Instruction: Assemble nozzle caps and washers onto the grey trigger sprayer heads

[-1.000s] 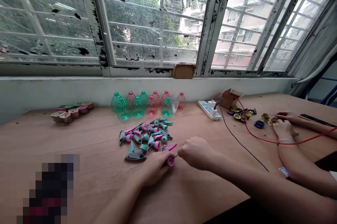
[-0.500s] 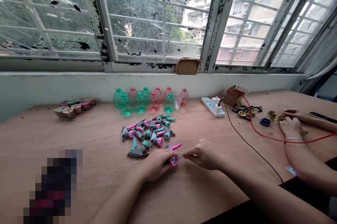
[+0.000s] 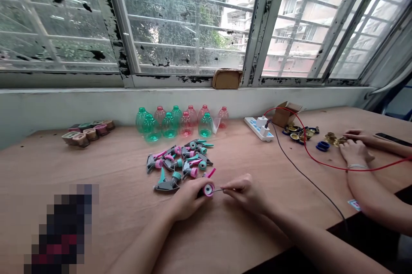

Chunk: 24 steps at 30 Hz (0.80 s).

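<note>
My left hand (image 3: 189, 199) is closed around a spray trigger head with a pink collar (image 3: 208, 190). The collar's open end faces right and toward me, and the pink trigger pokes up above my fingers; most of the body is hidden by the hand. Right of it, my right hand (image 3: 246, 193) pinches a thin tube (image 3: 217, 190) whose other end reaches the collar. Whether the tube sits inside the opening I cannot tell. Just behind my left hand lies a pile of grey spray trigger heads (image 3: 180, 160) with pink or teal collars and triggers.
Green and pink clear bottles (image 3: 169, 126) stand along the wall. Stacked small containers (image 3: 88, 133) are at the left. A white power strip (image 3: 259, 129) with cables lies right of the bottles. Another person's hands (image 3: 355, 149) handle gold-coloured parts near a blue ring (image 3: 322, 146). A blurred patch covers the lower left.
The pink collar has tilted and now shows its opening more toward me, with the trigger pointing up more steeply. More of the tube shows between my hands. The view has shifted slightly.
</note>
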### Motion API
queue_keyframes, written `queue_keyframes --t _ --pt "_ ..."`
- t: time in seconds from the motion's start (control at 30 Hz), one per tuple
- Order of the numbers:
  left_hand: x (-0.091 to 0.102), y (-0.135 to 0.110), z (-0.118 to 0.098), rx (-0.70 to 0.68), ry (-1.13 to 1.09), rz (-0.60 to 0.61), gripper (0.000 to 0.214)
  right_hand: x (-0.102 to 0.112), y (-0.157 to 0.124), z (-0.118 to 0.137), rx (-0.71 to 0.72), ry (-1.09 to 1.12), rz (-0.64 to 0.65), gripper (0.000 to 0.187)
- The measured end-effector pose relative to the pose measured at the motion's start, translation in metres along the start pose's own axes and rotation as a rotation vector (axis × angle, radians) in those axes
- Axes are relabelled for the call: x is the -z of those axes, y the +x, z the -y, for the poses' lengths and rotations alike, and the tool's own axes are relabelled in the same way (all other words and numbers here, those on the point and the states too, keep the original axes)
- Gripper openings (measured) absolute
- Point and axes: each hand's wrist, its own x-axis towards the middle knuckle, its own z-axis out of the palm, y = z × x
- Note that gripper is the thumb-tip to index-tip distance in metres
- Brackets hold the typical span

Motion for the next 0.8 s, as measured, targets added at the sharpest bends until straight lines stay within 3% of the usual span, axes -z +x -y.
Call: queue_keyframes --t 0.17,0.37,0.8 --pt "0.000 0.001 -0.001 0.017 -0.039 -0.035 0.020 -0.012 -0.006 0.012 -0.083 0.019 -0.103 0.023" --pt "-0.001 0.003 -0.001 0.013 -0.039 -0.048 0.017 -0.016 -0.007 0.022 -0.131 0.036 -0.109 0.023" --pt "-0.001 0.003 -0.002 0.039 -0.089 -0.094 0.018 -0.023 -0.009 0.016 -0.180 0.198 -0.183 0.025"
